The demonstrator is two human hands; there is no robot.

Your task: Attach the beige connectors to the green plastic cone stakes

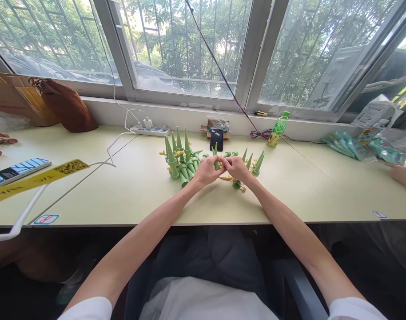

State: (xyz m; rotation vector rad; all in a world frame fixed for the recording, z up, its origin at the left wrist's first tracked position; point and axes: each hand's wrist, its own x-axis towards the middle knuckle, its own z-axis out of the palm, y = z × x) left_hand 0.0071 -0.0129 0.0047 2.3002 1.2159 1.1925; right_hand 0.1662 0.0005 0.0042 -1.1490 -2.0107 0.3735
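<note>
While gripping a green cone [216, 165] upright in the curled fingers of the left hand [208, 171], meeting it near the top of the grip with the right hand [238, 169], fingertips bunched close together. Cannot tell whether closed on a small yellowish part there or merely touching the cone. Holding it over the pale table [306, 195], between two groups of similar pieces. Reaching in with both arms bare below short white sleeves [89, 309]. Have, on the left, a cluster of standing cones [171, 162] bearing yellow fittings [162, 153] and, tight beside it, several lying cones [184, 178] with wide ends toward the near edge. Have more upright cones [258, 164] just right of the right hand, plus a short green piece [236, 184] below it, near a yellow piece [225, 178]. Farther back, can see a dark phone [216, 141] behind the hands, a green-capped bottle [278, 130] to its right, and a white power strip [151, 130] to its left. At far left, can make out a brown pouch [68, 106] beside a cardboard box [9, 98], another phone [19, 171] lying flat, and a yellow label [39, 180] before it. At far right, can see green packets [343, 144] and another person's arm [404, 178] entering at the edge.
</note>
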